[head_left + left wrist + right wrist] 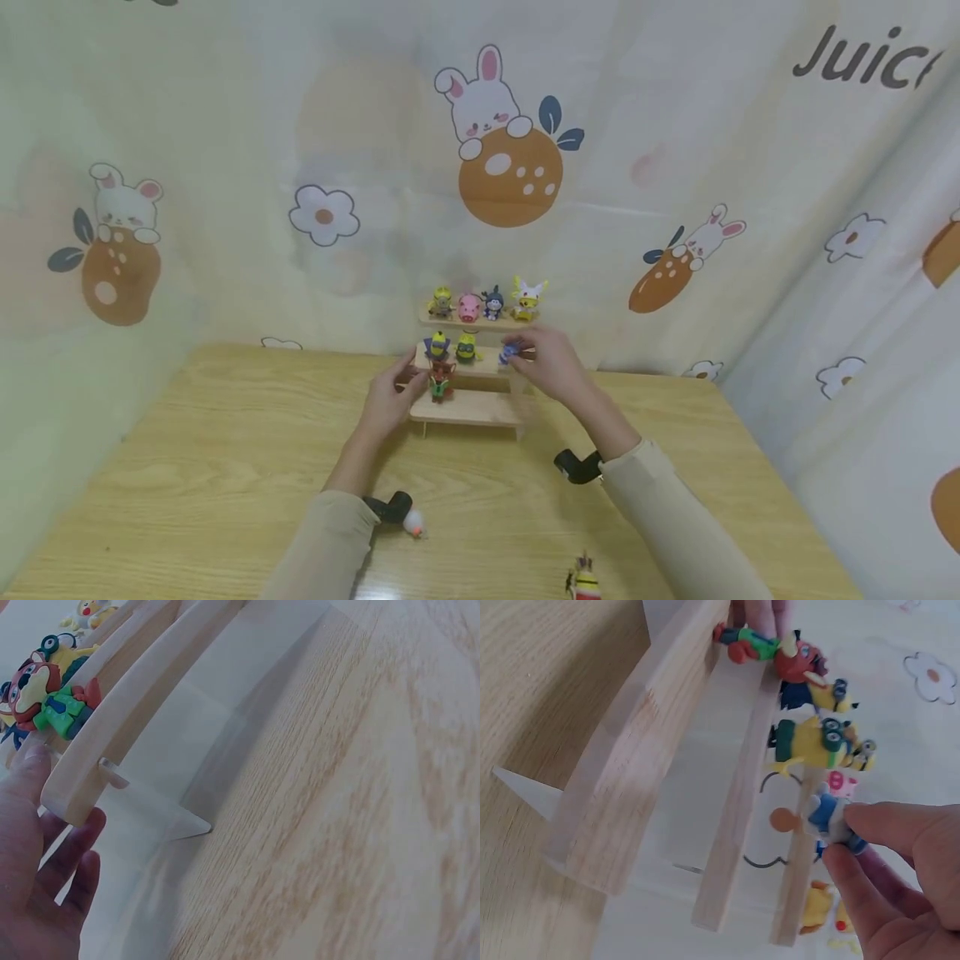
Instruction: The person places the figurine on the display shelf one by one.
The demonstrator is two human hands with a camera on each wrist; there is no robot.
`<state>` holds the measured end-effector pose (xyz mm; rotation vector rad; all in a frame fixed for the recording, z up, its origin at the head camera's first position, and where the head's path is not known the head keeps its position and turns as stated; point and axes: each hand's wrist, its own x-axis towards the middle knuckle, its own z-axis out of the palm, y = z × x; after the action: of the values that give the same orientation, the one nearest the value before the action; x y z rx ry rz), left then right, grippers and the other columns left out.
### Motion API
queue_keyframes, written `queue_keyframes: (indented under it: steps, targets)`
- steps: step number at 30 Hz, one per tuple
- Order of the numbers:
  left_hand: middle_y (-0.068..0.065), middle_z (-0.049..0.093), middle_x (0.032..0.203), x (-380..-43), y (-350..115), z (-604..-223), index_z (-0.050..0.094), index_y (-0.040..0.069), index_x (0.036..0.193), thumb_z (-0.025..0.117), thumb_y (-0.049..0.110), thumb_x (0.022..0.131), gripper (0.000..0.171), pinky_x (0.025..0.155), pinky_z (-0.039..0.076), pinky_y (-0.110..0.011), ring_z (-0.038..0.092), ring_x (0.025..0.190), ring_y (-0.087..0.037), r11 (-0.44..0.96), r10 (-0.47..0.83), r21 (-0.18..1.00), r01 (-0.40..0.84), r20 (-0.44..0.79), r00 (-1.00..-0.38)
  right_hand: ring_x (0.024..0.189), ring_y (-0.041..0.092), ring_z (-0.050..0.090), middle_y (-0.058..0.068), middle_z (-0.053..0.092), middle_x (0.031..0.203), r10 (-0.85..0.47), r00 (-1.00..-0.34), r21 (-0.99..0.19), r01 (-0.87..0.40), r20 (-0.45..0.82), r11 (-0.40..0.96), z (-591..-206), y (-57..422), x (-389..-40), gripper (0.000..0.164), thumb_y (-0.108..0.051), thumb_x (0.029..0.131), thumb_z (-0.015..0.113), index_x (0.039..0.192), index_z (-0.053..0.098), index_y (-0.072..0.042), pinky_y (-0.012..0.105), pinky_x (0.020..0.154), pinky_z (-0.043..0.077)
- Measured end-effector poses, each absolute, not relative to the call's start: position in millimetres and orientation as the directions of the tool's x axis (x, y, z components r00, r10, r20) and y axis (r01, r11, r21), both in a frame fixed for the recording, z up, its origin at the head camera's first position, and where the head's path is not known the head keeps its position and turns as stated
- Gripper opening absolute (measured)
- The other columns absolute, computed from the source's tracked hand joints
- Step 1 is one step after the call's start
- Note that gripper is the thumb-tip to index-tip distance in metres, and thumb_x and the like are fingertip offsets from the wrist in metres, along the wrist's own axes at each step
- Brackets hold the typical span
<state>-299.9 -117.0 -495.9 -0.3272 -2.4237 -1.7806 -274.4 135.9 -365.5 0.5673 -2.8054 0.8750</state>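
A three-tier wooden display stand [480, 408] with clear supports stands on the table. My left hand [388, 402] grips its left end, thumb and fingers around the shelf edges. Close by the thumb, a red fox figurine [440, 382] in green clothes stands on the bottom shelf. Thumb and fingers of my right hand [553, 365] pinch a small blue-and-white figurine [826, 815] at the right of the middle shelf. Two yellow figurines in goggles, one [437, 345] in dark blue and one [466, 347] in green, share that shelf.
On the top shelf stand a yellow figurine [442, 302], a pink pig [469, 308], a dark blue figurine [492, 303] and a white-and-yellow one [527, 300]. A crowned figurine [584, 581] is at the front of the table [225, 467]. A printed curtain [390, 125] hangs behind.
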Motion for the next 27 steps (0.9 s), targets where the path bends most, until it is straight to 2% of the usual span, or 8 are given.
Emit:
queue_keyframes:
  steps: [12, 27]
  targets:
    - [-0.006, 0.067, 0.113, -302.2, -117.8, -498.7, 0.038, 0.021, 0.146, 0.060, 0.028, 0.093, 0.057, 0.080, 0.055, -0.031, 0.063, 0.095, -0.021, 0.278, 0.090, 0.933, 0.229, 0.212, -0.973, 0.098, 0.027, 0.066, 0.017, 0.061, 0.115, -0.270, -0.933, -0.502, -0.356, 0.238, 0.788, -381.3, 123.5, -303.4, 0.027, -0.004, 0.085, 0.067, 0.111, 0.067, 0.000, 0.030, 0.083, 0.057]
    - [-0.006, 0.067, 0.111, -303.7, -117.4, -498.3, 0.039, 0.021, 0.146, 0.059, 0.028, 0.094, 0.056, 0.084, 0.054, -0.034, 0.063, 0.098, -0.021, 0.291, 0.092, 0.926, 0.241, 0.224, -0.970, 0.098, 0.027, 0.066, 0.014, 0.061, 0.111, -0.247, -0.943, -0.512, -0.329, 0.223, 0.793, -387.3, 119.6, -307.1, 0.024, -0.002, 0.084, 0.066, 0.108, 0.069, -0.003, 0.030, 0.081, 0.057]
